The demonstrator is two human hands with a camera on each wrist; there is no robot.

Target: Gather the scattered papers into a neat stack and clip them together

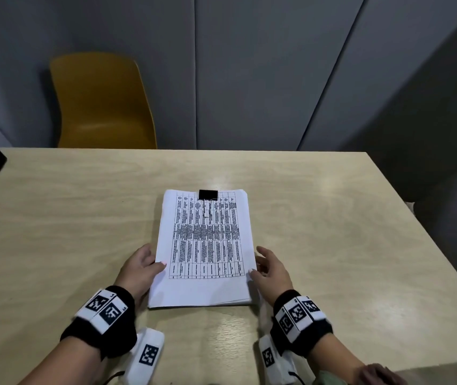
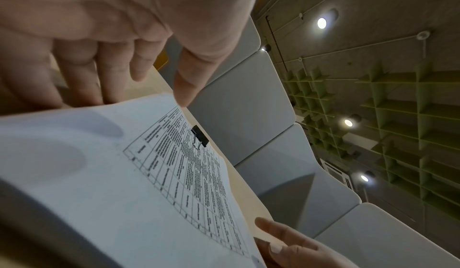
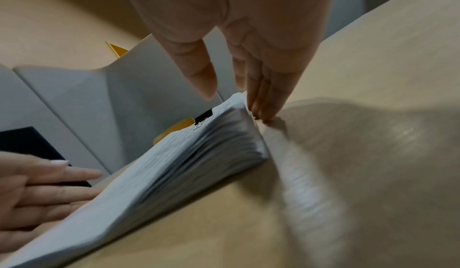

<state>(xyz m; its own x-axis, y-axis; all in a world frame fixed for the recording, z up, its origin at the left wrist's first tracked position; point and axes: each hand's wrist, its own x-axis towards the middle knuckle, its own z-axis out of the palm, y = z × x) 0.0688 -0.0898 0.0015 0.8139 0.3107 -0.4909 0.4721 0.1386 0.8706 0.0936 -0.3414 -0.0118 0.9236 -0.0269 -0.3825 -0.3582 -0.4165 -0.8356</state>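
Paper stack [image 1: 203,245] flat mid-table [image 1: 332,218], nearer front edge; binder clip [image 1: 208,195] bites far edge; left hand [image 1: 138,269], right hand [image 1: 273,269] flank near sides, fingers relaxed, thumbs on top sheet, likely squaring edges

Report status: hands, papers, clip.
Left hand and right hand open, flanking paper stack. Binder clip on its far edge. Nothing in the way.

- paper stack [image 1: 203,245]: showing white, top sheet carrying a black printed grid table
- binder clip [image 1: 208,195]: reading black, at the far edge
- table [image 1: 332,232]: showing pale beige woodgrain
- chair [image 1: 102,104], far left: showing mustard yellow
- wall panels [image 1: 249,65]: reading grey
- wristbands [image 1: 119,323]: showing black, carrying white blocks with black square-code markers
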